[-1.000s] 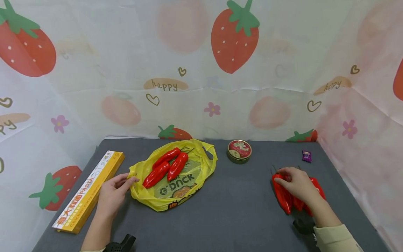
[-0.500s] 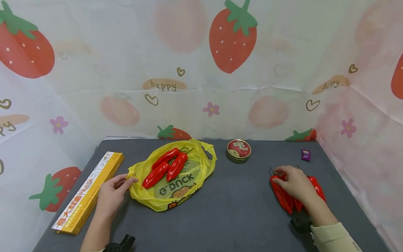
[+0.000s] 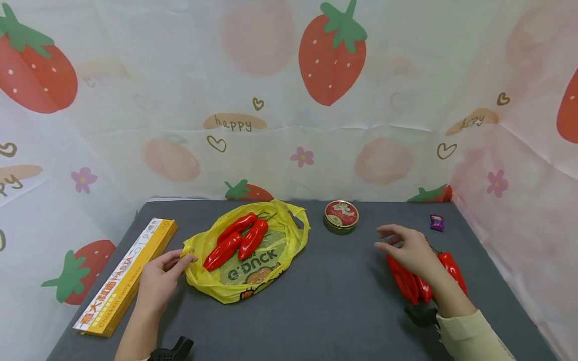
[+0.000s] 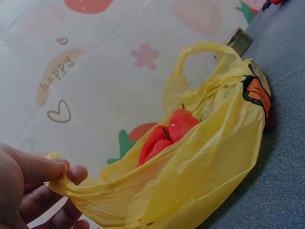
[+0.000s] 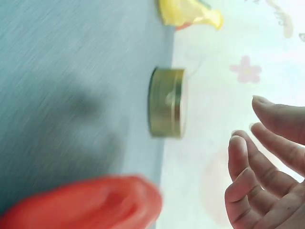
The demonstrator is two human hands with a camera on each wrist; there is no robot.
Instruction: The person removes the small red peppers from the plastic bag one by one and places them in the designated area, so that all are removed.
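Observation:
A yellow plastic bag (image 3: 289, 240) lies spread on the dark table, with three red chili peppers (image 3: 254, 239) on it. My left hand (image 3: 158, 278) pinches the bag's left edge between thumb and fingers; the left wrist view shows the gathered plastic (image 4: 59, 179) there. On the right, my right hand (image 3: 413, 253) hovers above more red peppers (image 3: 404, 281), its fingers loosely bent and holding nothing. In the right wrist view, one red pepper (image 5: 90, 205) lies below that hand (image 5: 267, 171). My right hand and forearm partly hide this right-hand group.
A yellow and white pasta box (image 3: 126, 276) lies along the left side. A round tin with a red lid (image 3: 341, 216) stands at the back, and a small purple packet (image 3: 436, 221) lies at the back right. A strawberry-print cloth (image 3: 253, 165) hangs behind the table.
My right hand has let go of the right-hand peppers, risen and shifted left, its fingers parting. The left hand still pinches the bag in the same place.

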